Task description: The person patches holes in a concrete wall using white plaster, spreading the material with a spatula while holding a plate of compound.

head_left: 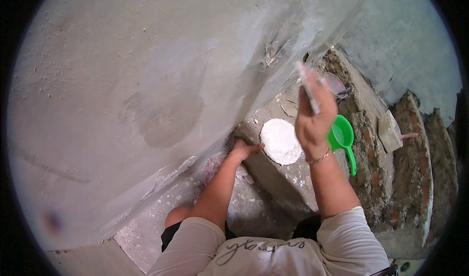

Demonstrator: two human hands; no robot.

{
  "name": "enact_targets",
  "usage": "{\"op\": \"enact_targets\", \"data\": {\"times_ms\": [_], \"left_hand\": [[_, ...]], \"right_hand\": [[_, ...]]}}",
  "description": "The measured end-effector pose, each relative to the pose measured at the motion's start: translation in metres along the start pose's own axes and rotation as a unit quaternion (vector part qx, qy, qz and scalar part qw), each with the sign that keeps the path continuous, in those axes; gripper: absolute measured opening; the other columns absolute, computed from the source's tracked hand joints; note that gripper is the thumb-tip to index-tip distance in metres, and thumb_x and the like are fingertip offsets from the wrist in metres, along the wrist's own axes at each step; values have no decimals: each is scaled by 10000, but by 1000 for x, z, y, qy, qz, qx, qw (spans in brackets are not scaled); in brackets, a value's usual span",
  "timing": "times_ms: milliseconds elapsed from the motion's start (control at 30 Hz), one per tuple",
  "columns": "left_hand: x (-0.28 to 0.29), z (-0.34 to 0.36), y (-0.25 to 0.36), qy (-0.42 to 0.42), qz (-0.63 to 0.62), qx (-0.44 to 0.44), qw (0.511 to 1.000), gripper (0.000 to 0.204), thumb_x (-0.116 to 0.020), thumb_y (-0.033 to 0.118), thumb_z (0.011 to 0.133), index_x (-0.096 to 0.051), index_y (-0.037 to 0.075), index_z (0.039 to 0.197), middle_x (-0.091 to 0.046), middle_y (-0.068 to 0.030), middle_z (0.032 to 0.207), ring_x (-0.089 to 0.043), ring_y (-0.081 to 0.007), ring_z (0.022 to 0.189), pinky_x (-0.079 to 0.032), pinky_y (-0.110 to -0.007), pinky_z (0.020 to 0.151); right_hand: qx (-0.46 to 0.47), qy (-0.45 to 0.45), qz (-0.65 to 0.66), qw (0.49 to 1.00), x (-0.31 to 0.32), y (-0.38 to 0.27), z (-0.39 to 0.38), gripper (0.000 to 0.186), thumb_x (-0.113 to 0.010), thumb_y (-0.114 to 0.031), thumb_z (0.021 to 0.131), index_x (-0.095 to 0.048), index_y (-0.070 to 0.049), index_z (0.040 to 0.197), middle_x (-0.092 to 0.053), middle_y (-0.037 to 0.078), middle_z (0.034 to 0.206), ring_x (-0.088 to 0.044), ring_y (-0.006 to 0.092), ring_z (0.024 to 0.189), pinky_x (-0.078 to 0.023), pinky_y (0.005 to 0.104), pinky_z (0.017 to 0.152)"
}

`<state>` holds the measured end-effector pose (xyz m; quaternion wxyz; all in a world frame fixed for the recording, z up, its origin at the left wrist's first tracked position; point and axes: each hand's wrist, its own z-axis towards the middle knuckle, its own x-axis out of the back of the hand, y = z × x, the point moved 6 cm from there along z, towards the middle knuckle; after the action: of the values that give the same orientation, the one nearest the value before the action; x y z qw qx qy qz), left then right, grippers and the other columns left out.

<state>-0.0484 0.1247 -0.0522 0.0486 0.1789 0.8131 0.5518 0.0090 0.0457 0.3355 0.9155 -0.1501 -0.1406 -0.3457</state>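
A round white mass of paste (281, 142) is seen at the middle of the scene, on a rough concrete step (305, 185), close to the foot of the plastered wall (97, 81). Its near left edge is met by an outstretched digit of the left hand (243, 150); whether the edge is gripped or merely touched cannot be told. A thin, pale tool (311, 98) is grasped in the right hand (317, 122), which is raised to the right of the paste; the tool's outline is blurred, so its exact kind cannot be made out.

Just right of the right hand, a green dipper (343, 132) is placed with its handle pointed toward the near side. Beyond it, on the far side, a clear round container (334, 84) is partly hidden by the right hand. Farther right, a pale block with a pink handle (391, 132) is rested on rough stairs (415, 166), where brick is exposed. A pinkish, mottled bundle (213, 167) is partly covered by the left forearm. On the wall, a darker rounded patch (171, 117) is shown.
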Motion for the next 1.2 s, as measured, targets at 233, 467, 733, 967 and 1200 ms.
{"op": "enact_targets", "data": {"times_ms": [233, 467, 733, 967, 1200], "left_hand": [[-6, 21, -11, -2, -17, -43, 999, 1376, -796, 675, 487, -205, -219, 1349, -316, -330, 1415, -335, -349, 1344, -302, -347, 1101], [1, 14, 3, 20, -30, -53, 998, 1403, -807, 658, 485, -144, -199, 1375, -254, -317, 1452, -287, -341, 1368, -270, -344, 1116], [2, 10, -14, 4, -53, 0, 999, 1361, -840, 577, 517, -122, -178, 1393, -248, -305, 1463, -288, -346, 1368, -268, -344, 1115], [-14, 6, 1, -29, -50, -1, 998, 1330, -834, 586, 516, -176, -188, 1375, -307, -301, 1435, -336, -348, 1342, -298, -347, 1100], [-3, -12, 18, -16, 7, 20, 1000, 1262, -838, 592, 495, -305, -211, 1309, -404, -307, 1366, -419, -348, 1282, -346, -349, 1065]], "right_hand": [[55, 2, -152, 987, -56, -8, -6, 688, -519, 109, 689, -383, 61, 1362, -359, 291, 1377, -380, 422, 1230, -312, 455, 1043], [-76, -219, -82, 969, -101, 7, -119, 671, -578, 38, 688, -389, 77, 1331, -399, 294, 1277, -411, 452, 1133, -365, 458, 979], [-44, 20, -85, 995, -1, 23, -7, 346, -545, 80, 832, -610, -10, 1160, -603, 120, 951, -580, 249, 880, -436, 313, 864], [44, 83, -133, 987, -30, 27, 37, 534, -570, 91, 737, -588, -64, 1248, -587, 138, 1049, -550, 282, 936, -438, 348, 856], [-2, -83, -69, 994, -15, -5, -35, 569, -573, 59, 693, -611, -105, 1236, -570, 169, 1027, -536, 333, 929, -433, 404, 847]]}}
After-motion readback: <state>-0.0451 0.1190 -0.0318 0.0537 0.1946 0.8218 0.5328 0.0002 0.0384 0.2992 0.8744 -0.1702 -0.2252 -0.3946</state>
